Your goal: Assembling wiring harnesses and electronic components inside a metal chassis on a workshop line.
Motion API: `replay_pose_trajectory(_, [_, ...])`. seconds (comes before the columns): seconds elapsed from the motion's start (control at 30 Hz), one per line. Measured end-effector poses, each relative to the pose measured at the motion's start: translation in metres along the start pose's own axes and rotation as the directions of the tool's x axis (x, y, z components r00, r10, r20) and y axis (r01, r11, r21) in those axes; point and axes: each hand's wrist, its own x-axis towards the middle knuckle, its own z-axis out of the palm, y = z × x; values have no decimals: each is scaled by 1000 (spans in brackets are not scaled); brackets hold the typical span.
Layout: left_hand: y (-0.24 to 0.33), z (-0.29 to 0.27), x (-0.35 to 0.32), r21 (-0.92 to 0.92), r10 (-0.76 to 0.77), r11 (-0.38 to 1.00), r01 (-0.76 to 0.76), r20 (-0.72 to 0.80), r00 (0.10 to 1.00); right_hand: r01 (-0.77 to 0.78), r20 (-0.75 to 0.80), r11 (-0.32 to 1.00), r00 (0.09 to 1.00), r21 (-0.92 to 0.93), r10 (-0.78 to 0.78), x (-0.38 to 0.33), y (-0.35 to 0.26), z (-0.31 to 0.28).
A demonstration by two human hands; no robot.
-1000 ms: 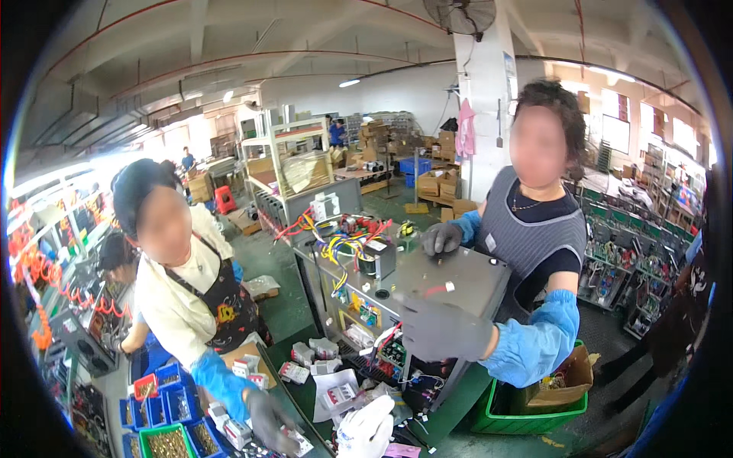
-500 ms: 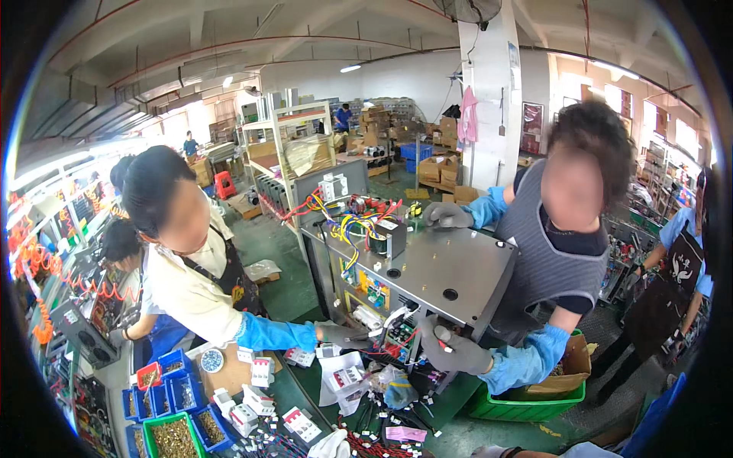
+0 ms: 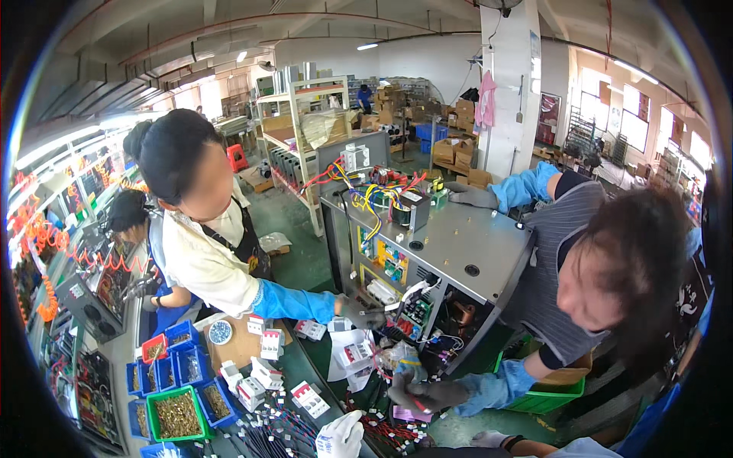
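My left hand (image 3: 340,437), in a white glove, shows at the bottom edge above a heap of black and red wires (image 3: 267,439); its fingers curl downward and I cannot see a grasp. Only the knuckles and banded wrist of my right hand (image 3: 489,440) peek in at the bottom. Ahead stands a tilted grey metal chassis (image 3: 458,244) with coloured wiring on top. A co-worker on the left reaches a grey-gloved hand (image 3: 359,313) into its open side. A co-worker on the right bends over it, one glove (image 3: 469,197) on its far end, the other (image 3: 427,393) low by its front.
Small white and red parts (image 3: 263,359) lie scattered on the green bench. Blue and green bins (image 3: 177,412) of small hardware sit at the lower left. A green crate (image 3: 550,397) stands under the right co-worker. Shelves and cartons fill the hall behind.
The left co-worker's gloved hand has moved from the bench parts into the chassis opening. The right co-worker has bent lower. My gloved hands have come into view at the bottom edge.
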Motion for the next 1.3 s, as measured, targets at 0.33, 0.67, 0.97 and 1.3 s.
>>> replay_pose_trajectory(0.33, [-13, -1, -12, 29, -11, 1000, 10, 6, 1000, 416, 93, 765, 899, -492, -429, -5, 4, -11])
replay_pose_trajectory(0.67, [-25, -4, -21, -40, -85, 996, 85, -1, 996, 447, 151, 762, 890, -468, -429, 6, 8, -13])
replay_pose_trajectory(0.97, [-32, 0, -24, -60, -90, 994, 91, 17, 996, 124, 67, 986, 991, -109, -117, -29, -52, -40])
replay_pose_trajectory(1.3, [-29, 3, -25, -48, -77, 996, 77, -1, 997, 73, 36, 995, 997, -68, -71, -33, -59, -41])
